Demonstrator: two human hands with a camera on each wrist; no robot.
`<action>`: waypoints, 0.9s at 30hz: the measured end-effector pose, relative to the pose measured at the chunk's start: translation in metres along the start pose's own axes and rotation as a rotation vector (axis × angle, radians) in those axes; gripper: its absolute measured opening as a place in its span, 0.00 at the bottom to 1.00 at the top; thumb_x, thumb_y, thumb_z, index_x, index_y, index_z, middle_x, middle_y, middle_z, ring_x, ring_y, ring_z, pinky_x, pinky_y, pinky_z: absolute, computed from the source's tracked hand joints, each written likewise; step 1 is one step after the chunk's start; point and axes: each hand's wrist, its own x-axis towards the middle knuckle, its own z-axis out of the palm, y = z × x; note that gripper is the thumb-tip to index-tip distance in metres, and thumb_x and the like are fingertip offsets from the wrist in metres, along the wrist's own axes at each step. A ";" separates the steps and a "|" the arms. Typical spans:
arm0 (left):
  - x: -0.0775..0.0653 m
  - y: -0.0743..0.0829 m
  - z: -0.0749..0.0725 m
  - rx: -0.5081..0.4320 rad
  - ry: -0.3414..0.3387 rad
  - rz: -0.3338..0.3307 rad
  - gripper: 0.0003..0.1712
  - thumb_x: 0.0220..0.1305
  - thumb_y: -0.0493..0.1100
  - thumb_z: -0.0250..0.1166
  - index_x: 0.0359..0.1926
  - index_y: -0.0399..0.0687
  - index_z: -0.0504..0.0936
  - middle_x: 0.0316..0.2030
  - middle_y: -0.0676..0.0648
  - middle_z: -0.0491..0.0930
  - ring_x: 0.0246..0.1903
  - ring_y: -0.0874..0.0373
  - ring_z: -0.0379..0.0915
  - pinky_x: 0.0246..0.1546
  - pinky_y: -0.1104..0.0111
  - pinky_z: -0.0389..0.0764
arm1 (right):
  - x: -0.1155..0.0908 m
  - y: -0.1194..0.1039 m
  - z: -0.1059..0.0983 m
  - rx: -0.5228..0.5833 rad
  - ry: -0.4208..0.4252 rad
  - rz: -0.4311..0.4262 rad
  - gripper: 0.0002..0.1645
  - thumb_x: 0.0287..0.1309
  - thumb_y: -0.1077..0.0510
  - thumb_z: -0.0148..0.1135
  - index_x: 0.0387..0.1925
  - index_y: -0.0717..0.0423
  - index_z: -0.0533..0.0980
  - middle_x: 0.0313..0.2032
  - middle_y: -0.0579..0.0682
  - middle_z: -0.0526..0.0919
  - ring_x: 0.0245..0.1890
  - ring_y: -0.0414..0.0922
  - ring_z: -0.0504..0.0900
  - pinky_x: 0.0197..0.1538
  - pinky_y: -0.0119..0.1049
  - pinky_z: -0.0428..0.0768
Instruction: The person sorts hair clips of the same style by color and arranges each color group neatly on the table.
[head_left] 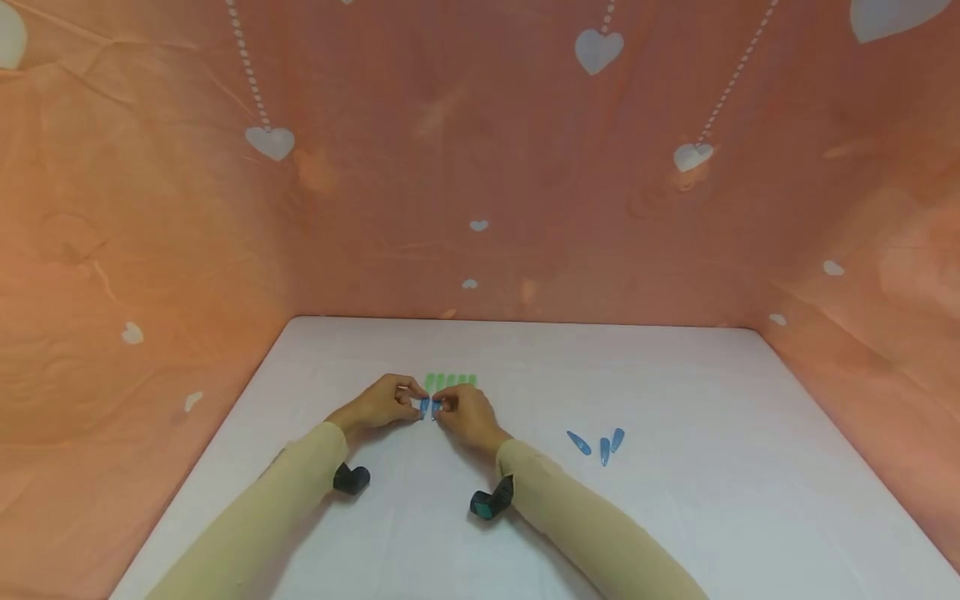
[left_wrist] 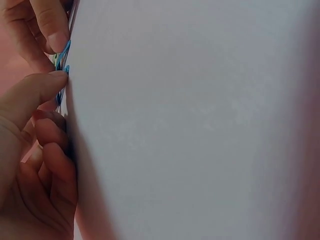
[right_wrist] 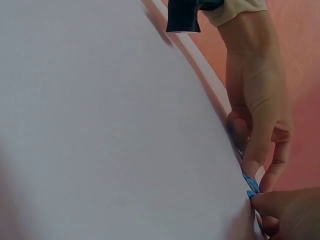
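Observation:
Near the middle of the white table, my left hand [head_left: 381, 402] pinches a slim blue hair clip [head_left: 424, 406] between thumb and fingertips. Close beside it, my right hand [head_left: 468, 415] has a second blue hair clip [head_left: 436, 408] pinched in its fingertips. Both clips stand side by side with a narrow gap, just in front of a row of green clips [head_left: 452, 381], partly hidden by the right hand. From the left wrist, the blue clips [left_wrist: 64, 55] appear edge-on at the fingertips. The right wrist view also shows blue clips [right_wrist: 251, 183] between the two hands.
Three loose blue clips [head_left: 604, 451] lie on the white tabletop [head_left: 720, 500] to the right of the right hand. An orange cloth with pale hearts [head_left: 525, 183] hangs behind and at both sides. Black wrist cameras [head_left: 491, 502] sit low over the table.

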 end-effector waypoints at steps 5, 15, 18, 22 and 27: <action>0.001 -0.002 0.000 0.018 0.014 -0.005 0.20 0.60 0.30 0.68 0.53 0.26 0.78 0.17 0.57 0.71 0.18 0.66 0.62 0.22 0.75 0.64 | 0.001 0.000 0.000 0.006 -0.006 -0.005 0.17 0.54 0.66 0.68 0.47 0.61 0.85 0.26 0.44 0.78 0.26 0.36 0.70 0.33 0.26 0.67; 0.001 -0.003 -0.001 -0.016 0.023 -0.019 0.20 0.59 0.29 0.68 0.53 0.26 0.79 0.17 0.55 0.71 0.17 0.66 0.62 0.21 0.75 0.64 | 0.001 0.001 0.000 -0.011 -0.012 -0.014 0.16 0.57 0.65 0.68 0.48 0.61 0.85 0.27 0.46 0.80 0.27 0.35 0.71 0.34 0.27 0.69; 0.002 -0.003 0.000 -0.015 0.025 -0.023 0.20 0.59 0.29 0.68 0.53 0.27 0.79 0.17 0.56 0.70 0.18 0.66 0.61 0.21 0.75 0.63 | 0.002 0.002 0.000 -0.013 -0.009 -0.010 0.16 0.57 0.65 0.68 0.48 0.61 0.85 0.27 0.46 0.81 0.27 0.35 0.71 0.35 0.27 0.70; 0.002 -0.003 0.001 -0.009 0.028 -0.021 0.20 0.60 0.29 0.68 0.53 0.27 0.79 0.17 0.56 0.69 0.17 0.66 0.61 0.21 0.75 0.62 | 0.002 0.003 0.000 -0.014 -0.010 -0.009 0.16 0.57 0.64 0.68 0.49 0.61 0.85 0.27 0.46 0.81 0.27 0.35 0.71 0.36 0.27 0.70; 0.002 -0.002 0.001 -0.002 0.029 -0.014 0.20 0.60 0.30 0.69 0.53 0.26 0.79 0.16 0.56 0.69 0.16 0.66 0.60 0.20 0.75 0.62 | 0.001 0.003 -0.001 -0.008 -0.012 -0.010 0.16 0.57 0.65 0.68 0.48 0.61 0.85 0.27 0.45 0.80 0.26 0.35 0.70 0.35 0.26 0.68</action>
